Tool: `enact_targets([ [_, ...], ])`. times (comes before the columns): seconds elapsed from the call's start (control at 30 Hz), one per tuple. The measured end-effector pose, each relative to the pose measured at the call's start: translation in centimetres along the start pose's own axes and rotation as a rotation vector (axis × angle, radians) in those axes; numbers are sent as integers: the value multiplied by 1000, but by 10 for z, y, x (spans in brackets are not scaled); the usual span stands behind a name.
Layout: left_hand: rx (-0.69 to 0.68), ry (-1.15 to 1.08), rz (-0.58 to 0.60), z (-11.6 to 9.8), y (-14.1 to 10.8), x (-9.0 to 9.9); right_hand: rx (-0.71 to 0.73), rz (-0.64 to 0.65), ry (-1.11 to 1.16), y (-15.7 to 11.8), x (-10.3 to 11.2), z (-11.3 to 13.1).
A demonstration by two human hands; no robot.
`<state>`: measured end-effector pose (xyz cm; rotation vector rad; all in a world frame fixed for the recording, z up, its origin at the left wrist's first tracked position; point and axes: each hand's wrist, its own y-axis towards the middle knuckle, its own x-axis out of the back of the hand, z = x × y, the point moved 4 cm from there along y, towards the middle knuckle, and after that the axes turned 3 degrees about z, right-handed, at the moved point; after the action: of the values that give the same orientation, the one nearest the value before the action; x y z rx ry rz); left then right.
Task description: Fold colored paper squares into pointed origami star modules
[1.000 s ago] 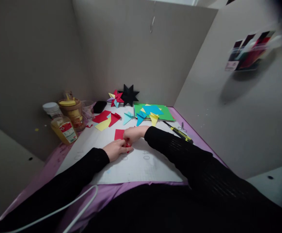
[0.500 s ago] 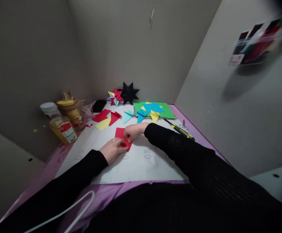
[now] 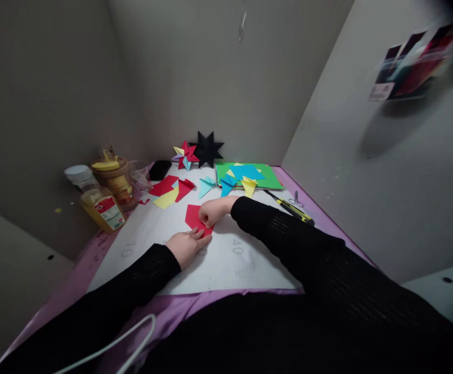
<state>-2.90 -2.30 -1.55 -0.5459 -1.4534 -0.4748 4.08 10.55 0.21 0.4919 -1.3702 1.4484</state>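
A red paper sheet (image 3: 194, 216) lies on the white mat (image 3: 226, 272), its lower part partly hidden by my hands. My left hand (image 3: 185, 247) rests at its lower edge, fingers stretched out and lying on the paper. On the sheet's right side my right hand (image 3: 214, 210) is closed, with curled fingertips gripping or pressing it. Beyond the hands stand folded paper pieces: a light blue one (image 3: 207, 187), a blue one (image 3: 227, 185), a yellow one (image 3: 249, 186) and a red one (image 3: 185, 190).
At the left stand a honey-coloured bottle (image 3: 101, 205), a brown tub (image 3: 115, 182) and a clear cup (image 3: 140, 174). A phone (image 3: 160, 170), a multicoloured paper star (image 3: 186, 155) and a black star (image 3: 208, 149) are behind. Right lie green paper (image 3: 271, 179), a cutter (image 3: 291, 209) and scissors (image 3: 296, 200).
The red sheet's lower corner is now folded up, so the sheet looks shorter. My left hand has shifted slightly right, with its fingers over the lower edge; the right hand stays nearly still.
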Motion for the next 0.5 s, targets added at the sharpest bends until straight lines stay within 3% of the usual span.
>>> enact_targets([
  [0.5,32,-59,29,10,1,-13,4,-12,-62,-1,3,7],
])
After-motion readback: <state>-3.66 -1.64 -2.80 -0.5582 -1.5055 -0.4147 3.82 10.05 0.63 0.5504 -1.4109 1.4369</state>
